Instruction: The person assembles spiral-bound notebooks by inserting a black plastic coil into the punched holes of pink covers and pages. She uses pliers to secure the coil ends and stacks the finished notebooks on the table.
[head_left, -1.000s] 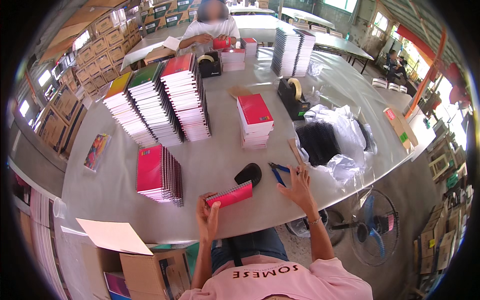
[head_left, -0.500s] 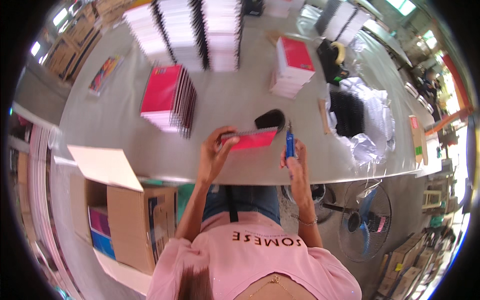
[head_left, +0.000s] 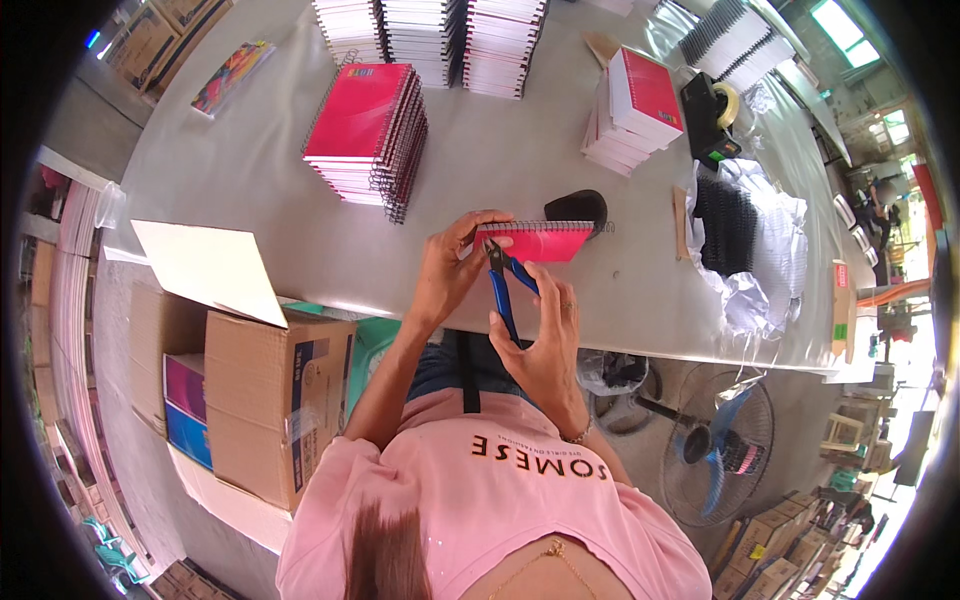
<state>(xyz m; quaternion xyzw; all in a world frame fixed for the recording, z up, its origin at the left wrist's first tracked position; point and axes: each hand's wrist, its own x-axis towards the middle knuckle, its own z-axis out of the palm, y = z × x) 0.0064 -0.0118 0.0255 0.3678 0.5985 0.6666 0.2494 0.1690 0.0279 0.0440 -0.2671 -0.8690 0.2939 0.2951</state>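
Observation:
My left hand (head_left: pixel 455 258) grips a red spiral notebook (head_left: pixel 555 243) by its left end, the dark wire coil running along its upper edge. In my right hand (head_left: pixel 545 345) is a pair of wire cutters (head_left: pixel 503 285) with blue handles, spread apart. The cutters' jaws meet the coil's left end, close to my left fingertips. Beyond the notebook lies a black, rounded object (head_left: pixel 578 208), partly covered by the coil. A stack of red spiral notebooks (head_left: pixel 362 115) stands to the left, and a stack of red-covered books with white page edges (head_left: pixel 640 105) to the right.
Tall stacks of notebooks (head_left: pixel 425 45) rise at the back. A tape dispenser (head_left: pixel 712 120) and black wire coils (head_left: pixel 727 225) on crumpled white wrapping sit at the right. An open cardboard box (head_left: pixel 250 400) is at lower left; a fan (head_left: pixel 715 445) stands below the table's right edge.
My right hand has brought the cutters leftward to the notebook's coil and their handles have spread. The view has shifted, so the notebook appears farther right and higher.

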